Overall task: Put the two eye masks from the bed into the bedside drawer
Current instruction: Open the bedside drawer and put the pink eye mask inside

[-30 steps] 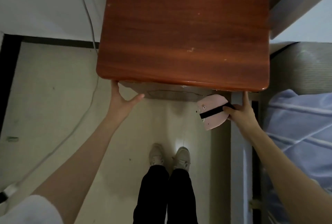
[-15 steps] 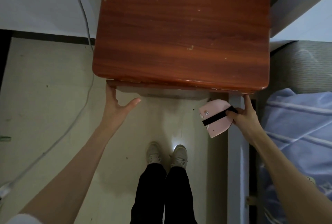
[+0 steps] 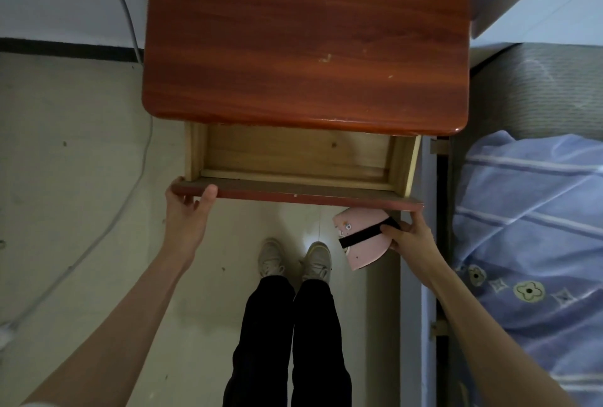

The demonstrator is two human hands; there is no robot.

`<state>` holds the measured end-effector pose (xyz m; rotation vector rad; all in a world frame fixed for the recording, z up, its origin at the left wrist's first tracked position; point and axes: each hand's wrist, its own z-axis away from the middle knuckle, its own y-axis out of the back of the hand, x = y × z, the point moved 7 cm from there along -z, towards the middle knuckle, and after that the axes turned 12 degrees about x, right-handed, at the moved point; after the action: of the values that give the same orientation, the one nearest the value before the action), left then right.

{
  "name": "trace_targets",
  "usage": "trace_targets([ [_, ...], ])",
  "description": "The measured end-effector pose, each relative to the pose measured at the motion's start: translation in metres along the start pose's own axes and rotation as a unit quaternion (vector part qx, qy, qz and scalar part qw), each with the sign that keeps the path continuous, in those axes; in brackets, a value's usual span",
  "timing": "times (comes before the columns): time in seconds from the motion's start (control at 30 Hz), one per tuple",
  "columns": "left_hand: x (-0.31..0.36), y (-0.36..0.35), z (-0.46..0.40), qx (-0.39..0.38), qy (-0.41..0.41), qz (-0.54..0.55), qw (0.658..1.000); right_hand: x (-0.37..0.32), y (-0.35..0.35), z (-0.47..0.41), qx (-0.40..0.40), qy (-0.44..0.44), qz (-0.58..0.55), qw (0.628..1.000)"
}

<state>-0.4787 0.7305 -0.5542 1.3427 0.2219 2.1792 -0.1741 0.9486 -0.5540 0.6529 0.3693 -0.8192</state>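
Drawer [image 3: 293, 158] open, looks empty. Left hand [image 3: 187, 211] gripping its front edge [image 3: 293, 193] at left; right hand [image 3: 409, 237] pinching pink eye mask [image 3: 360, 248] just below front's right end. Nothing stowed; second mask unseen

Bedroom in a home: wooden bedside table [image 3: 306, 41] w/ pulled-out drawer [image 3: 293, 158] stands just beside a bed [image 3: 535, 86] w/ blue striped, flower-print bedding [image 3: 528, 227]; pale floor [image 3: 71, 152], white cable [image 3: 130, 132] along wall
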Motion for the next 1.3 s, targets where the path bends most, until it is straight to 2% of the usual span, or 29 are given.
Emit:
trace_targets([
  [0.17,-0.009,-0.002,-0.002,-0.001,0.005,0.003,1.000,-0.001,-0.003,0.009,0.027,-0.007,0.019,0.999],
  [0.27,-0.014,-0.001,-0.002,0.005,0.020,0.021,1.000,-0.012,-0.017,0.031,-0.021,0.018,0.069,0.997],
  [0.33,-0.016,-0.001,-0.004,0.009,0.023,0.032,0.999,-0.024,-0.030,0.045,-0.067,0.011,0.029,0.997],
  [0.4,-0.018,0.000,-0.006,0.007,0.021,0.044,0.999,-0.040,-0.044,0.055,-0.102,-0.014,-0.068,0.992],
  [0.5,-0.019,0.002,-0.007,-0.002,0.021,0.066,0.998,-0.068,-0.072,0.054,-0.102,-0.037,-0.154,0.982],
  [0.6,-0.020,0.003,-0.006,-0.020,0.016,0.076,0.997,-0.089,-0.112,0.044,-0.093,-0.047,-0.164,0.981],
  [0.77,-0.024,0.001,-0.004,-0.042,0.019,0.083,0.996,-0.107,-0.177,0.016,-0.035,0.007,-0.086,0.996],
  [0.93,-0.023,0.002,-0.003,-0.056,0.028,0.077,0.995,-0.107,-0.212,-0.010,0.007,0.030,-0.069,0.997],
  [1.03,-0.024,0.006,-0.007,-0.043,0.033,0.062,0.997,-0.109,-0.221,-0.016,0.038,0.088,0.031,0.995],
  [1.17,-0.024,0.012,-0.015,-0.051,0.026,-0.006,0.998,-0.118,-0.221,-0.010,0.056,0.139,0.126,0.981],
  [1.3,-0.015,0.016,-0.017,-0.065,0.001,-0.103,0.993,-0.119,-0.204,0.002,0.028,0.125,0.146,0.981],
])
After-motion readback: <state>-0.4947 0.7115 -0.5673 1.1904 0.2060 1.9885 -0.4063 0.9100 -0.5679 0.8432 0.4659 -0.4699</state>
